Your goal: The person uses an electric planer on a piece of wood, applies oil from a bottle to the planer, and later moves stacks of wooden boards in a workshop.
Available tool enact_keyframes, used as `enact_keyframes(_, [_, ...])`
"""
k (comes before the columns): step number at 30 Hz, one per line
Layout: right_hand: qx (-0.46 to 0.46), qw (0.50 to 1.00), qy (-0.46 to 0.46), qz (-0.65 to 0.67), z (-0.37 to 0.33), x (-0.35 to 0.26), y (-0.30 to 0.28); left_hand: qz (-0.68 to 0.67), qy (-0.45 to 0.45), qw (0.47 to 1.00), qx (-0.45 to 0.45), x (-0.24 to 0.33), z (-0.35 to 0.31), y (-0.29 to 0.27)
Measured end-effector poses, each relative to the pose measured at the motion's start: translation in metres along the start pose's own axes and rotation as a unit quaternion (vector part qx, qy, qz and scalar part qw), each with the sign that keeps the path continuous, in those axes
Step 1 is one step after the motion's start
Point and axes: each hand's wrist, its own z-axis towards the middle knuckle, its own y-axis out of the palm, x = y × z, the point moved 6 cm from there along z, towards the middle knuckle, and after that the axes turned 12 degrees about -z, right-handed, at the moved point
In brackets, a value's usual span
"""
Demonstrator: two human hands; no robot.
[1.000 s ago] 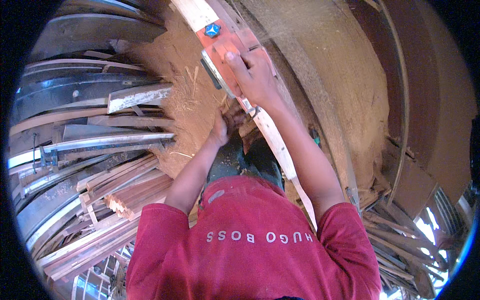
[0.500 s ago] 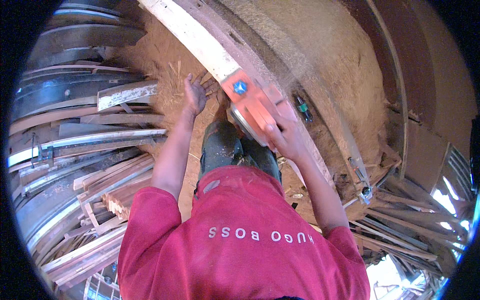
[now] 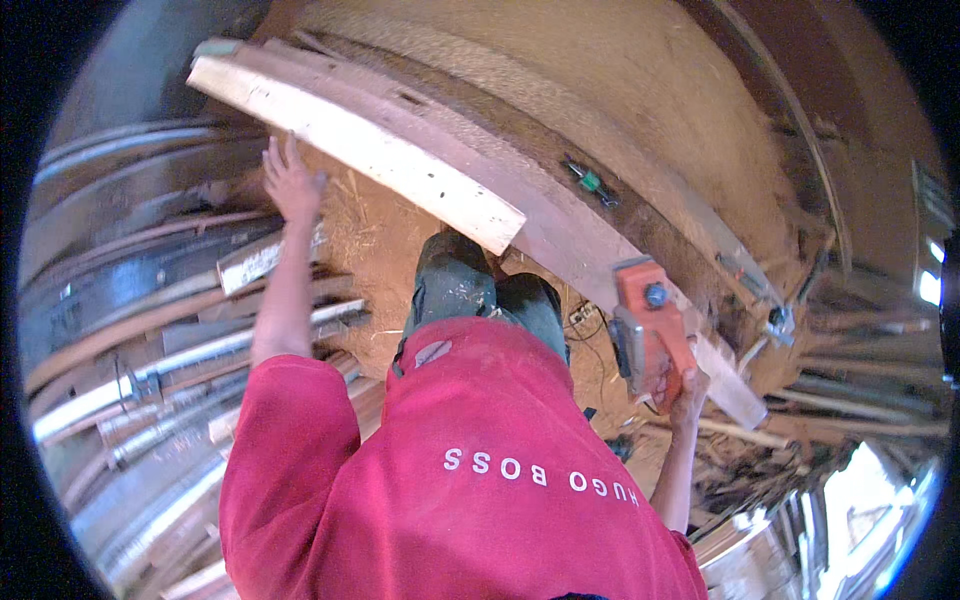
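An orange electric hand planer (image 3: 648, 312) with a blue knob is held by its handle in my right hand (image 3: 688, 394), off to the right. It is tilted up, apart from the pale timber (image 3: 370, 155). That light-faced timber lies slantwise on a long purplish plank (image 3: 560, 240), which serves as its support. My left hand (image 3: 292, 183) is open, its fingers spread beside the near edge of the timber toward its far left end. I cannot tell whether the fingertips touch the wood.
Stacked boards (image 3: 130, 300) fill the left side. Beyond the plank lie a green-labelled bottle (image 3: 588, 181) and a clamp-like metal tool (image 3: 775, 318). Sawdust (image 3: 660, 110) covers the ground behind. A dark cable (image 3: 590, 318) hangs near my legs, and loose wood (image 3: 850, 400) lies at the right.
The planer has come off the timber and swung right and nearer with my right hand. My left hand has moved left and farther away, staying open. The head view has turned.
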Motion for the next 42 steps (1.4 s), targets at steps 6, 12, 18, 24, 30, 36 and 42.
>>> enact_keyframes(6, [0.258,0.926,0.108,0.252,-0.085,0.165,-0.009,0.221,0.406,0.879,-0.119,0.042,0.102,-0.002])
enact_keyframes(12, [0.424,0.809,0.229,0.338,-0.170,0.166,0.099,0.196,0.479,0.792,-0.323,0.080,0.112,0.014])
enact_keyframes(18, [0.504,0.638,0.347,0.468,-0.237,0.201,0.226,0.081,0.481,0.639,-0.594,0.202,0.051,0.072])
enact_keyframes(24, [0.442,0.668,0.273,0.533,-0.240,0.155,0.320,0.064,0.572,0.695,-0.430,0.242,-0.038,0.064])
enact_keyframes(30, [0.420,0.654,0.342,0.528,-0.240,0.126,0.374,0.070,0.606,0.732,-0.304,0.227,-0.053,0.043])
enact_keyframes(36, [0.410,0.690,0.360,0.476,-0.234,0.141,0.359,0.075,0.625,0.713,-0.310,0.216,-0.046,0.043])
enact_keyframes(42, [0.436,0.727,0.363,0.387,-0.236,0.165,0.294,0.114,0.635,0.700,-0.305,0.161,0.010,0.027])
